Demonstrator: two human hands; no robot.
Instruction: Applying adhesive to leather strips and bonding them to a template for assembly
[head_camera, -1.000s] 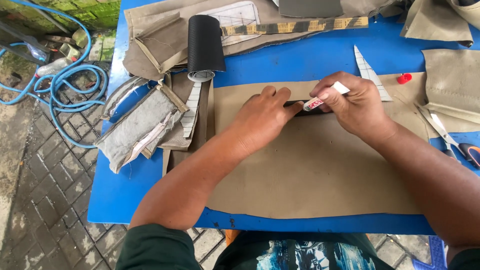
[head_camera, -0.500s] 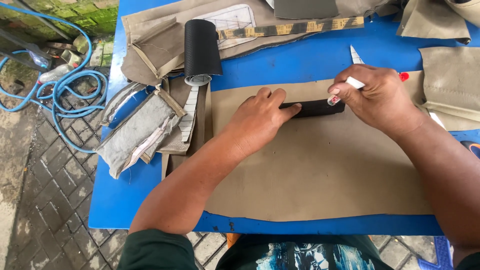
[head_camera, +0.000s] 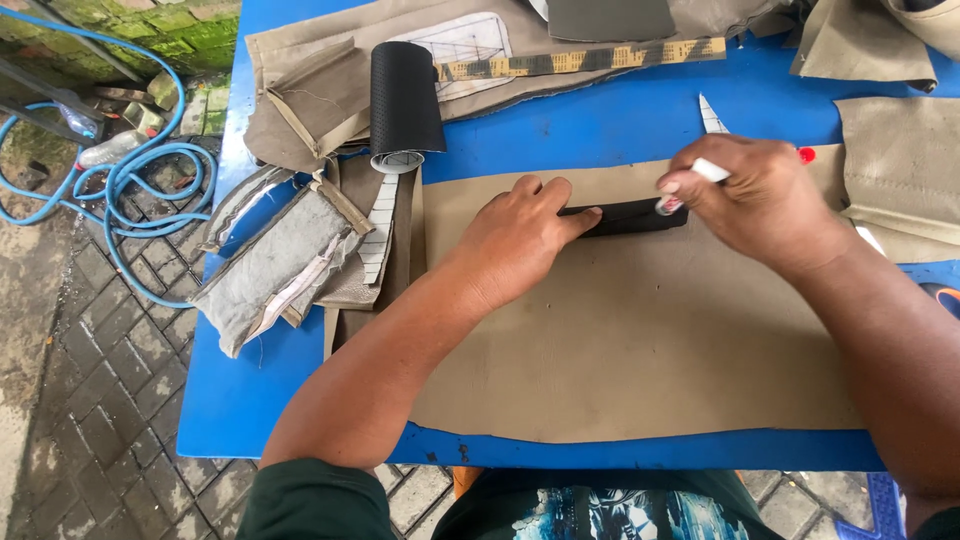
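Right hand (head_camera: 765, 195) grip: one marker (head_camera: 690, 184); left hand (head_camera: 520, 235) pins one black strip (head_camera: 635, 216).

The left hand (head_camera: 520, 240) covers the near end of the black strip (head_camera: 640, 215), so its full length cannot be told. The right hand (head_camera: 765, 200) hides most of the white marker (head_camera: 700, 178); its tip is blurred. Beyond that grip, the scissors handle (head_camera: 945, 297) is cut off by the edge.
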